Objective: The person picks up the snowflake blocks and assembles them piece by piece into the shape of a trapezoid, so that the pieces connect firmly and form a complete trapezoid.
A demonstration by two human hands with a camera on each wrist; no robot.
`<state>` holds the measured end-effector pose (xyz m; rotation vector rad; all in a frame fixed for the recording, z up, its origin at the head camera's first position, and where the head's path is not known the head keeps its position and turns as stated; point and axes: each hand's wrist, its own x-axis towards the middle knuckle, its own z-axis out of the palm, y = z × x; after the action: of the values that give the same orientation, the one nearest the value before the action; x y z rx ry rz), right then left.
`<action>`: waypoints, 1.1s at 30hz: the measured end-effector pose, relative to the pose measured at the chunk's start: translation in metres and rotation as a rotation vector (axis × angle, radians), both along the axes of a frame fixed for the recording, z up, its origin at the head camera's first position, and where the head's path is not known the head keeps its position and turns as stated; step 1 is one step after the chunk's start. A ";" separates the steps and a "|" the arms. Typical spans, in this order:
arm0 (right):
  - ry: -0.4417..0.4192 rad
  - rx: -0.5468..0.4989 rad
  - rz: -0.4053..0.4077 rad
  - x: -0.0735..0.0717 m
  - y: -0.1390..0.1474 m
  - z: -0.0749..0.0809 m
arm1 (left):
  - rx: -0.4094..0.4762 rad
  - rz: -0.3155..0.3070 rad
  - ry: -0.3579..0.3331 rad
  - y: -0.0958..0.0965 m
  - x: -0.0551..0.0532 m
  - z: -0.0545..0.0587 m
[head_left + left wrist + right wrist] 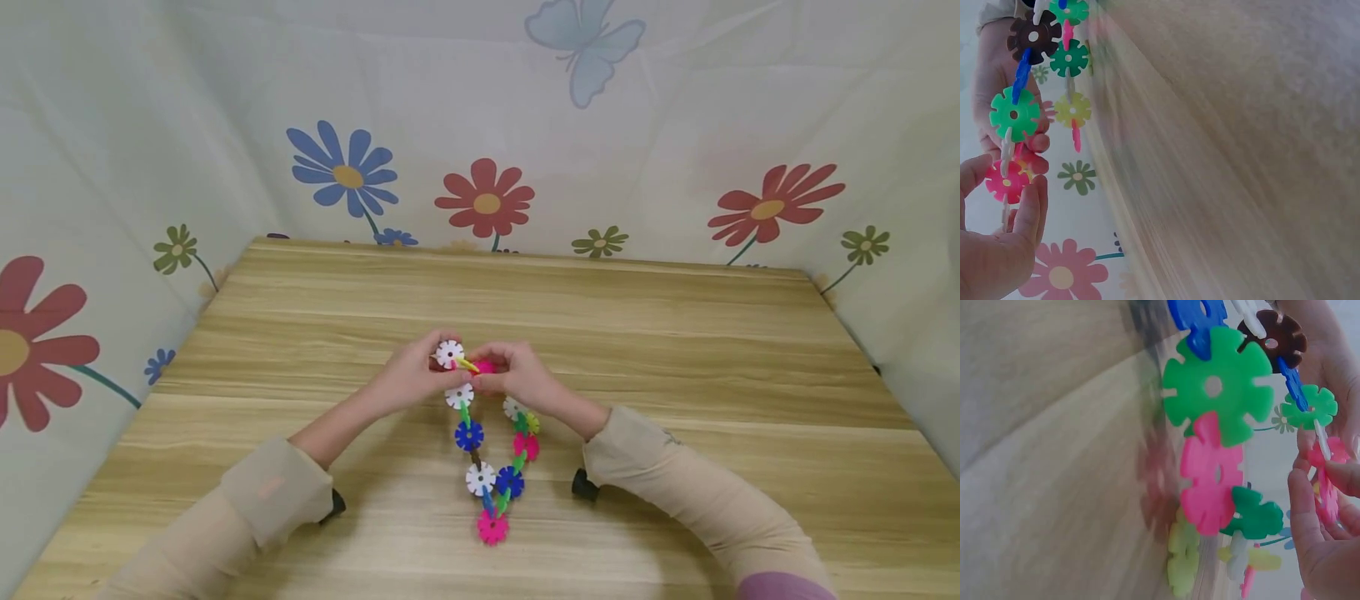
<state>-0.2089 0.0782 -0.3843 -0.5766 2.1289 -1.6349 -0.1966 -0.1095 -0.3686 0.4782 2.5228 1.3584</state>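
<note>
Both hands hold a chain of notched plastic snowflake discs [469, 436] above the table. My left hand [408, 377] pinches the chain's upper part, beside a white disc [449, 353]. My right hand [525, 379] pinches a pink disc [485, 367] close by, the fingertips of the two hands almost meeting. From there the chain hangs as a loop, down to a lower pink disc [492, 528]. In the left wrist view, a pink disc [999, 185] sits between finger and thumb. Large green [1235, 394] and pink discs fill the right wrist view. Fingers partly hide the gripped pieces.
A wood-grain table [675, 333] lies under the hands. Behind and beside it hangs a pale cloth [420, 75] printed with flowers and a butterfly. Small black objects [585, 485] show at both sleeve cuffs.
</note>
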 end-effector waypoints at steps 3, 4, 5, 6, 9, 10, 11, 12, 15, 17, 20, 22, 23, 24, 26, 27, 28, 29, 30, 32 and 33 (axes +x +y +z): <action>0.005 0.010 0.035 -0.001 0.005 -0.002 | 0.001 0.004 -0.022 -0.002 -0.002 0.000; 0.007 0.009 0.042 -0.002 0.007 -0.002 | -0.001 0.006 -0.026 -0.002 -0.003 -0.001; 0.005 0.005 0.044 -0.003 0.010 -0.002 | -0.003 0.007 -0.028 -0.003 -0.004 -0.001; 0.004 0.001 0.044 -0.003 0.013 -0.002 | 0.000 0.008 -0.032 -0.003 -0.004 -0.001; 0.017 0.005 0.013 -0.005 0.025 0.000 | 0.001 0.011 -0.038 -0.005 -0.005 -0.003; 0.026 0.015 -0.001 -0.005 0.029 0.001 | 0.000 0.012 -0.040 -0.006 -0.006 -0.004; 0.042 0.039 -0.015 -0.006 0.034 0.002 | 0.002 0.012 -0.045 -0.007 -0.006 -0.004; 0.058 0.067 -0.023 -0.007 0.039 0.002 | 0.003 0.014 -0.046 -0.008 -0.006 -0.005; 0.115 0.187 -0.011 -0.008 0.051 0.000 | 0.003 0.020 -0.051 -0.010 -0.007 -0.005; 0.149 0.283 0.026 -0.009 0.057 -0.003 | 0.001 0.025 -0.053 -0.012 -0.007 -0.005; 0.175 0.389 0.117 -0.007 0.062 -0.006 | 0.001 0.029 -0.058 -0.014 -0.008 -0.004; 0.191 0.439 0.181 -0.005 0.063 -0.009 | -0.001 0.031 -0.062 -0.016 -0.008 -0.003; 0.206 0.454 0.212 -0.004 0.062 -0.011 | 0.000 0.031 -0.062 -0.016 -0.008 -0.004; 0.215 0.467 0.239 -0.002 0.062 -0.012 | 0.004 0.028 -0.063 -0.017 -0.009 -0.004; 0.241 0.485 0.275 0.000 0.061 -0.015 | 0.003 0.025 -0.060 -0.019 -0.009 -0.004; 0.255 0.498 0.286 0.002 0.060 -0.016 | 0.005 0.023 -0.060 -0.020 -0.009 -0.005; 0.268 0.505 0.297 0.003 0.060 -0.017 | 0.008 0.021 -0.057 -0.021 -0.010 -0.005; 0.283 0.514 0.306 0.004 0.059 -0.018 | 0.010 0.018 -0.055 -0.022 -0.010 -0.005; 0.291 0.527 0.311 0.005 0.058 -0.019 | 0.012 0.017 -0.056 -0.022 -0.010 -0.006; 0.311 0.553 0.318 0.006 0.057 -0.021 | 0.013 0.018 -0.058 -0.024 -0.010 -0.006; 0.314 0.562 0.321 0.007 0.057 -0.021 | 0.013 0.019 -0.059 -0.024 -0.009 -0.006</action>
<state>-0.2020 0.1351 -0.4054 -0.9634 2.4116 -0.7615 -0.2061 -0.1339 -0.3741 0.4119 2.4790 1.3762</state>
